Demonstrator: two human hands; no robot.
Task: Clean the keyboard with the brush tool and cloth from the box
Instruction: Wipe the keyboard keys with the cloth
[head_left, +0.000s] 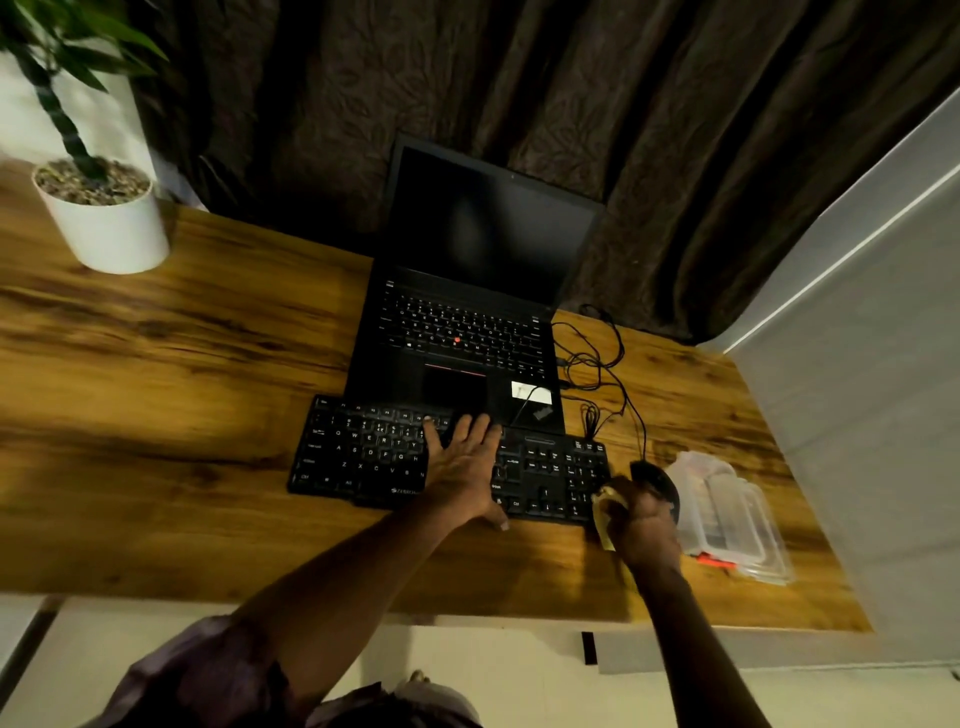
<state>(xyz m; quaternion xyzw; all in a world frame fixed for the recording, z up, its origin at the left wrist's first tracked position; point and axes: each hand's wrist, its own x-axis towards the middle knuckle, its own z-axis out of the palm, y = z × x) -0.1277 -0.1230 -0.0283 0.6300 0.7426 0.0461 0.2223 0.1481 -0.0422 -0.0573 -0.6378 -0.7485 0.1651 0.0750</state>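
A black keyboard (363, 457) lies on the wooden desk in front of an open laptop. My left hand (462, 462) rests flat on the middle of the keyboard, fingers spread. My right hand (641, 525) is closed around a yellowish cloth (602, 519) at the keyboard's right end, by the number pad. A clear plastic box (727, 514) with its lid stands to the right of that hand, with a small red-orange item (714, 561) at its near edge. No brush is clearly visible.
The black laptop (467, 322) sits open behind the keyboard. A black mouse (657, 483) and tangled cables (592, 364) lie right of it. A white plant pot (104, 218) stands at the far left. The desk (156, 389) ends near my body; a grey wall is on the right.
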